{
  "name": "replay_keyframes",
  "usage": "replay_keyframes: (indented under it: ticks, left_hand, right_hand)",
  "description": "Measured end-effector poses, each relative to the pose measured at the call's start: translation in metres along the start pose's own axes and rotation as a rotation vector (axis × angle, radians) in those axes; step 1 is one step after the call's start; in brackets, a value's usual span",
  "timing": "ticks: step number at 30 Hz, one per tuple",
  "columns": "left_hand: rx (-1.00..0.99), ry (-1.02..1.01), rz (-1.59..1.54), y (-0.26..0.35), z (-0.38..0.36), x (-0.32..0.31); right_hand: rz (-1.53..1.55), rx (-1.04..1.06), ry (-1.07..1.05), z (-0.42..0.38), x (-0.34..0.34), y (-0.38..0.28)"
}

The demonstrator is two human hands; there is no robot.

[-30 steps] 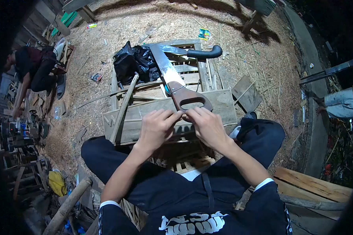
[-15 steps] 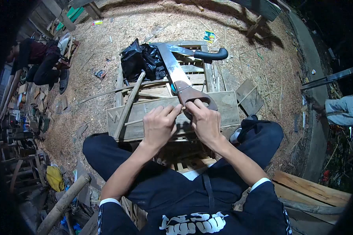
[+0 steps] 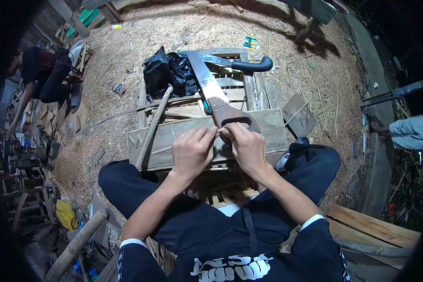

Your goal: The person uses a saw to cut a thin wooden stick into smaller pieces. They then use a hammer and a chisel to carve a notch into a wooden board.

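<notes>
My left hand [image 3: 191, 146] and my right hand [image 3: 247, 145] meet above the near plank [image 3: 268, 131], fingers pinched together. Between the fingertips shows the end of a small wooden peg [image 3: 221, 130]; most of it is covered by fingers. Just beyond lies a handsaw with a brown wooden handle [image 3: 225, 113] and a toothed steel blade [image 3: 203, 74] pointing away from me. Partly under the saw is a second blade with a black curved handle [image 3: 253, 65]. To the left of my left hand, a long wood strip [image 3: 155, 127] and several short pegs [image 3: 135, 140] rest on the plank.
A black plastic bag [image 3: 167, 75] sits on the slatted wooden crate [image 3: 143, 101]. Wood shavings [image 3: 103, 94] cover the ground. Another person [image 3: 49, 70] crouches at the far left, and someone's legs [image 3: 406, 133] show at the right. Boards [image 3: 371, 225] lie at lower right.
My fingertips have shifted slightly around the small peg, both hands staying in nearly the same place. The person at left has stretched an arm downward.
</notes>
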State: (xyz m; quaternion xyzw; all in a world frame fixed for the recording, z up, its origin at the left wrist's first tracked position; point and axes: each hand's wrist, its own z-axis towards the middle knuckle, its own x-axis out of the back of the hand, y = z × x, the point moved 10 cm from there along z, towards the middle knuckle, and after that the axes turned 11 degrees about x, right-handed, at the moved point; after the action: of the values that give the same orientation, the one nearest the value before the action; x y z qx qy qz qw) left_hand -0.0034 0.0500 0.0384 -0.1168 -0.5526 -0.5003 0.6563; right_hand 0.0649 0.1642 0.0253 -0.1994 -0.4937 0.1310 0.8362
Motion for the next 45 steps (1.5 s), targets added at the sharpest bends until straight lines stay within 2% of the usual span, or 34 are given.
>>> replay_keyframes:
  ticks: [6, 13, 19, 28, 39, 45]
  left_hand:
    - [-0.037, 0.09, -0.104, -0.006, 0.004, 0.016]
    - [-0.13, 0.058, -0.113, 0.002, 0.004, 0.027]
    - [-0.223, 0.042, -0.149, 0.008, -0.001, 0.031]
    - [-0.27, -0.028, -0.234, 0.014, -0.001, 0.029]
    - [-0.181, -0.023, -0.21, 0.008, 0.011, 0.018]
    - [-0.154, -0.106, -0.267, 0.003, 0.008, 0.011]
  right_hand:
    - [0.114, 0.141, -0.068, 0.002, 0.005, -0.002]
    - [0.267, 0.253, -0.112, -0.002, 0.015, -0.016]
    - [0.348, 0.253, -0.213, -0.01, 0.016, -0.023]
    - [0.429, 0.242, -0.236, -0.013, 0.023, -0.024]
    - [0.218, 0.205, -0.089, 0.002, 0.037, -0.011]
    - [0.129, 0.233, -0.148, -0.001, 0.024, -0.014]
